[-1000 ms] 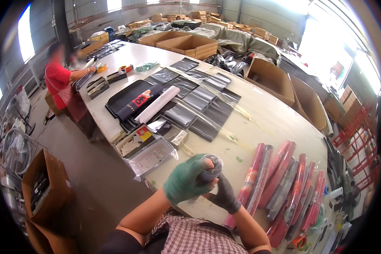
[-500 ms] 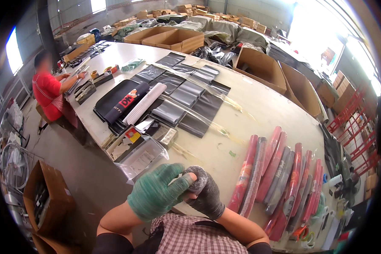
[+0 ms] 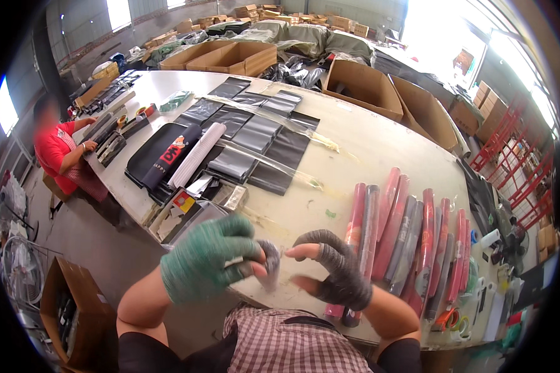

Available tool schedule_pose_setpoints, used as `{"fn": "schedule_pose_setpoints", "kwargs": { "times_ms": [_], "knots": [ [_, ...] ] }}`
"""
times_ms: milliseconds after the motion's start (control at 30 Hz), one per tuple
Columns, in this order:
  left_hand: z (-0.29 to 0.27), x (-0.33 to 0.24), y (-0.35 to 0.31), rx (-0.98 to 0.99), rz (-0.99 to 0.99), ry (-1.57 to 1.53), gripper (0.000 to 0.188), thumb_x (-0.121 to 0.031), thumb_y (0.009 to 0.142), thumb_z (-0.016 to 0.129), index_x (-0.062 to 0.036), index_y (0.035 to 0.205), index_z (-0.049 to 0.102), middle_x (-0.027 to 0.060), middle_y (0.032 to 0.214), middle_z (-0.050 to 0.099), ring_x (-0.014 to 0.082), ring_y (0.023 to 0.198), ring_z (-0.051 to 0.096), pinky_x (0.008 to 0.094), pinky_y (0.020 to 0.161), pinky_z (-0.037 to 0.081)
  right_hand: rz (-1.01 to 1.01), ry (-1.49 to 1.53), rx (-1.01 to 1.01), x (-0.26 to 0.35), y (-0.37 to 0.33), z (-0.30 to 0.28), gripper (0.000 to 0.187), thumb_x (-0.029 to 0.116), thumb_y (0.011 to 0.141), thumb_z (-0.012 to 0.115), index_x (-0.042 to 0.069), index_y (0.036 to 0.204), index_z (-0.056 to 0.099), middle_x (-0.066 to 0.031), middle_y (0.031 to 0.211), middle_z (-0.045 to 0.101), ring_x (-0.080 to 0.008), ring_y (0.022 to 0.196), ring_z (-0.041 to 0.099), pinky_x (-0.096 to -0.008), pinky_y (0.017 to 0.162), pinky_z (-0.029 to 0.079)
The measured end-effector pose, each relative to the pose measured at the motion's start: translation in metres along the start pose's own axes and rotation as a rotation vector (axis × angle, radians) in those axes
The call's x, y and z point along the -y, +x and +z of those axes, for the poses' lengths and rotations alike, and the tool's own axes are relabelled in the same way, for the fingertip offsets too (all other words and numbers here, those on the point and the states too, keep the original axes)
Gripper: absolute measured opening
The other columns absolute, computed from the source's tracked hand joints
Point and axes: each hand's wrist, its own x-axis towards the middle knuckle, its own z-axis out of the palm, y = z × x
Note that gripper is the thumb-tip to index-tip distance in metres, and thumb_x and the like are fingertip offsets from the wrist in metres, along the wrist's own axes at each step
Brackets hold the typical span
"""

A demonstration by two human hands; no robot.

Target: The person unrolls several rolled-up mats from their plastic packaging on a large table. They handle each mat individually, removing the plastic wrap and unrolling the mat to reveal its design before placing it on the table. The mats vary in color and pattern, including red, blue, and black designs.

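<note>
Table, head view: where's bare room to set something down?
Widest: the table between the black sheets, cartons and red-and-grey rolls, though a clear strip juts in. Smaller: between the sheets and right hand, with a green scrap on it. Crowded: left side, with the sheets and a dark roll; right, under the rolls.

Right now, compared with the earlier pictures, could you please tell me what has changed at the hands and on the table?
The right hand has let go of the grey roll and moved away to the right, open; the left hand still holds it. The red and grey wrapped rolls lie on the table as before.
</note>
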Motion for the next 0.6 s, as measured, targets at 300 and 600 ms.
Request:
{"fn": "schedule_pose_setpoints", "kwargs": {
  "times_ms": [300,600],
  "knots": [
    [0.002,-0.005,0.003,-0.020,0.142,0.045,0.020,-0.018,0.070,0.078,-0.0095,0.083,0.065,0.0044,0.083,0.055,0.0242,0.068,0.057,0.0335,0.059,0.046,-0.081,-0.128,0.164,0.019,0.022,-0.011,0.031,0.009,0.079,0.068,0.010,0.110,0.063,-0.0111,0.090,0.062,-0.0308,0.076,0.064,-0.0366,0.065,0.052],
    [0.041,0.013,-0.019,-0.440,0.613,0.399,0.039,-0.010,0.066,0.077,-0.0077,0.103,0.066,0.0025,0.089,0.057,0.0199,0.063,0.056,0.0295,0.047,0.045,-0.304,-0.227,0.418,0.015,0.048,-0.023,0.014,0.008,0.085,0.063,0.007,0.099,0.062,-0.0088,0.079,0.061,-0.0279,0.071,0.063,-0.0371,0.063,0.052]
  ]
}}
